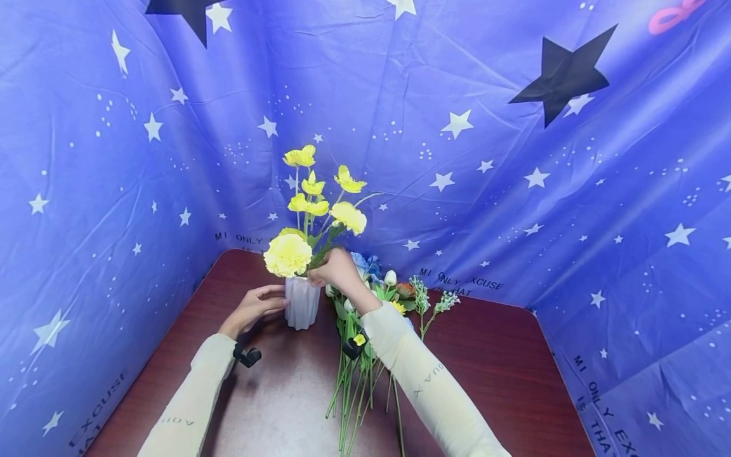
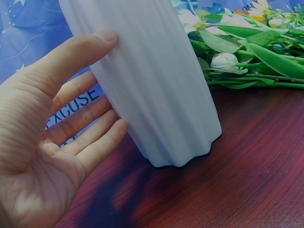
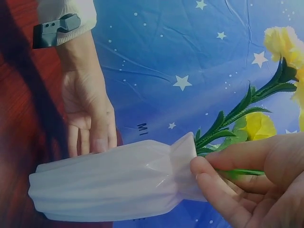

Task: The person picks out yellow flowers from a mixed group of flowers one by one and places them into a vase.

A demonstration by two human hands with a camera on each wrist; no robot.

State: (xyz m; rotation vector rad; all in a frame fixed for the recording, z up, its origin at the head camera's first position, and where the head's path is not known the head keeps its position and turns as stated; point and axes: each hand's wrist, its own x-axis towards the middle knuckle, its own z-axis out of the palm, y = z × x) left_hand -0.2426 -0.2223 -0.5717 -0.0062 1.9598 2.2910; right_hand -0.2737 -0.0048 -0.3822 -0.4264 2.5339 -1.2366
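Observation:
A white ribbed vase stands on the dark red table with yellow flowers rising from its mouth. My left hand lies against the vase's left side, its straight fingers and thumb touching the wall of the vase. At the vase's mouth my right hand pinches the green stem of the yellow flowers just above the rim of the vase. A large yellow carnation hangs over the rim on the left.
A bundle of loose artificial flowers lies on the table right of the vase, stems pointing toward me, with a white bud and green leaves close to the vase. Blue star-printed cloth walls the table on three sides.

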